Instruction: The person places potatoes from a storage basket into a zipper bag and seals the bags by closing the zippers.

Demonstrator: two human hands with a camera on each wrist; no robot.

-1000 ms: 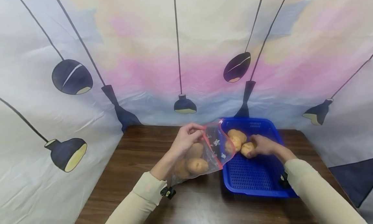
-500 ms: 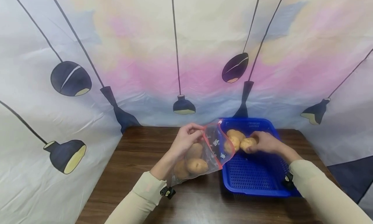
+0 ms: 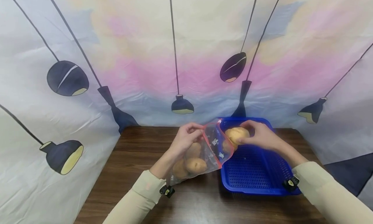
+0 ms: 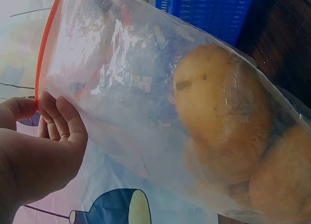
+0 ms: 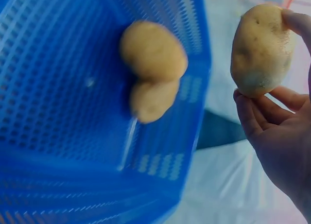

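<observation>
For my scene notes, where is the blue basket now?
In the head view, the blue basket stands on the table, at right, just beside the plastic bag.

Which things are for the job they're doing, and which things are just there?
For the job:
left hand, pinching the clear red-edged bag
potatoes inside the bag
right hand, holding a potato
blue basket
two potatoes in the basket

Just there:
brown table
backdrop with pictures of lamps
black wrist gadgets
</observation>
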